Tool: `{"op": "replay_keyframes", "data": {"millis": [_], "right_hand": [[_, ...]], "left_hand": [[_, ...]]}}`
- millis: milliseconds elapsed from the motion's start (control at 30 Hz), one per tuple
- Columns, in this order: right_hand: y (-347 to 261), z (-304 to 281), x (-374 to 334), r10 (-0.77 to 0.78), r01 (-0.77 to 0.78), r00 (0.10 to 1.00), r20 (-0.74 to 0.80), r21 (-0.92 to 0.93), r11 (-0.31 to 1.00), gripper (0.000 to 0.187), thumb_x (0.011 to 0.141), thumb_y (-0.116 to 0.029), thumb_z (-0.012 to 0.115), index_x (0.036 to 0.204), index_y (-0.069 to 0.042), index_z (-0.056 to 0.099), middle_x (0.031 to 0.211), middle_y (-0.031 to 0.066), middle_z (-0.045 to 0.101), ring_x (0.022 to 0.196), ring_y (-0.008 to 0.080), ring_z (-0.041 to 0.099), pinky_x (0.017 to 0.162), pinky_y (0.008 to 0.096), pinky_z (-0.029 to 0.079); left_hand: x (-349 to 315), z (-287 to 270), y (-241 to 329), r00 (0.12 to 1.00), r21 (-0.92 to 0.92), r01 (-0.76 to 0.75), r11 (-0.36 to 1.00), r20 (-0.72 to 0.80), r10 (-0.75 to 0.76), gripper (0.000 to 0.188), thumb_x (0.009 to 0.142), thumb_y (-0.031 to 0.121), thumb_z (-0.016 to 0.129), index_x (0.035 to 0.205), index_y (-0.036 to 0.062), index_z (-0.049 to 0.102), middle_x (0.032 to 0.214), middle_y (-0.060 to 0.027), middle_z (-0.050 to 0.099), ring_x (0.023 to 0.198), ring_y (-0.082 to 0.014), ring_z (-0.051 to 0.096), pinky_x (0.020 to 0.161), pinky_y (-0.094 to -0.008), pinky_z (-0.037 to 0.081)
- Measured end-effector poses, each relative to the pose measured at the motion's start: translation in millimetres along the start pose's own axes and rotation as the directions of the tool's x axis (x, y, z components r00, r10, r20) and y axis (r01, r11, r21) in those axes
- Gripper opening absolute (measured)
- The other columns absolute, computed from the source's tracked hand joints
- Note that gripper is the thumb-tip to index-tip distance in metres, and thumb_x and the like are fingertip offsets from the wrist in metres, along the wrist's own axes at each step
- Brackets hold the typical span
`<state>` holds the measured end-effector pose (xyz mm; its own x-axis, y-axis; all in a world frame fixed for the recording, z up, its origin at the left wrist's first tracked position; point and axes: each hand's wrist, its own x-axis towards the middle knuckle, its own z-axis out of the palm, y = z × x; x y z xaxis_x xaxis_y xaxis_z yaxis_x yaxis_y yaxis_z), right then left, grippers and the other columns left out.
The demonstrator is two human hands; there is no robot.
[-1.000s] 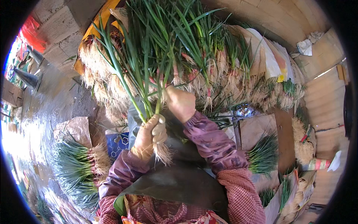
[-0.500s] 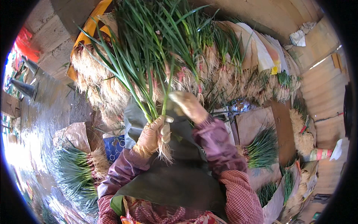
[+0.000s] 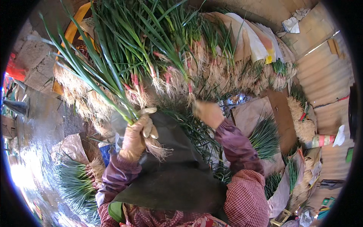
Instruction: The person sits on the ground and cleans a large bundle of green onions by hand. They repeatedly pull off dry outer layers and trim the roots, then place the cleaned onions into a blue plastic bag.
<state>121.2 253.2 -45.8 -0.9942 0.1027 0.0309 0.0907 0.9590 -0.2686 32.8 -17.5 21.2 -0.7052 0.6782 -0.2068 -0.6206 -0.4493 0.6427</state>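
Head view: the big pile of spring onions point(image 3: 172, 45) fills the top, beyond your hands, with deep green leaves pointing away from you and reddish stem ends above stringy, pale roots. Nearer you and to the left is a small bunch point(image 3: 117, 108), clasped firmly in your left hand point(image 3: 134, 138); its long leaves slant up and left, its lower stems are pale green, and its whitish roots dangle below your fingers. The upper edge of the view cuts off some of the pile's leaf tips, and your left hand covers the stems where it grips them. Your right hand point(image 3: 208, 113) is blurred, its fingertips close by the roots of a single onion point(image 3: 190, 89) along the pile's near edge; you cannot tell from here whether they touch it or have closed. Between your arms, the dark apron point(image 3: 170, 178) gives you a broad stretch of room below the pile. A wide bundle point(image 3: 73, 183) borders your left side, and a smaller bundle point(image 3: 266, 140) sits just past your right sleeve point(image 3: 242, 147).
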Motion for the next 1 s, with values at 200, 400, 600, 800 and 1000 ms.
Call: {"op": "replay_keyframes", "data": {"millis": [200, 400, 600, 800, 1000], "right_hand": [[-9.2, -13.9, 105.5, -0.066, -0.074, 0.877, -0.476, -0.269, 0.960, 0.026, 0.086, -0.032, 0.054, 0.084, -0.006, 0.052, 0.058, 0.0045, 0.048, 0.044, 0.0175, 0.046, 0.040, 0.0314, 0.040], [-85.5, -29.0, 73.5, -0.051, 0.059, 0.947, -0.319, 0.016, 0.998, 0.031, 0.088, -0.032, 0.049, 0.068, -0.009, 0.053, 0.051, 0.0065, 0.050, 0.042, 0.0229, 0.050, 0.043, 0.0362, 0.043], [-96.5, -23.2, 74.3, -0.142, 0.182, 0.902, -0.407, 0.061, 0.981, 0.028, 0.086, -0.029, 0.052, 0.068, -0.009, 0.054, 0.054, 0.0081, 0.054, 0.045, 0.0260, 0.053, 0.043, 0.0377, 0.043], [-65.1, -7.1, 58.1, 0.112, -0.255, 0.957, 0.266, 0.961, -0.102, 0.037, 0.089, -0.037, 0.045, 0.075, -0.004, 0.054, 0.056, -0.0027, 0.043, 0.042, 0.0049, 0.032, 0.036, 0.0207, 0.027], [-127.6, -25.1, 76.7, -0.115, -0.215, 0.974, 0.195, 0.956, -0.201, 0.032, 0.089, -0.033, 0.054, 0.080, -0.003, 0.058, 0.056, 0.0022, 0.051, 0.046, 0.0115, 0.046, 0.043, 0.0237, 0.036]], "left_hand": [[24.0, 18.2, -26.0, 0.987, 0.097, 0.160, 0.982, 0.005, -0.161, 0.040, 0.088, 0.017, 0.052, 0.121, -0.0053, 0.046, 0.075, -0.0071, 0.057, 0.073, -0.0175, 0.058, 0.068, -0.0296, 0.052], [43.1, 18.0, -39.9, 0.994, 0.414, 0.003, 0.910, -0.098, 0.041, 0.028, 0.090, 0.023, 0.051, 0.107, 0.0011, 0.053, 0.090, -0.0075, 0.059, 0.077, -0.0172, 0.056, 0.067, -0.0294, 0.048], [38.5, 7.4, -36.2, 0.979, -0.063, 0.156, 0.986, -0.122, -0.163, 0.019, 0.090, 0.026, 0.053, 0.088, 0.0062, 0.053, 0.058, 0.0020, 0.046, 0.046, -0.0117, 0.042, 0.044, -0.0262, 0.036], [14.3, 0.4, -19.4, 0.954, -0.282, 0.190, 0.940, 0.278, -0.110, 0.026, 0.093, 0.032, 0.046, 0.092, 0.0065, 0.050, 0.057, 0.0054, 0.037, 0.043, -0.0077, 0.033, 0.044, -0.0244, 0.031], [11.2, -8.4, -24.8, 0.973, -0.275, 0.199, 0.941, 0.168, -0.157, 0.028, 0.092, 0.034, 0.047, 0.095, 0.0071, 0.051, 0.056, 0.0054, 0.035, 0.043, -0.0083, 0.033, 0.045, -0.0252, 0.031]]}}
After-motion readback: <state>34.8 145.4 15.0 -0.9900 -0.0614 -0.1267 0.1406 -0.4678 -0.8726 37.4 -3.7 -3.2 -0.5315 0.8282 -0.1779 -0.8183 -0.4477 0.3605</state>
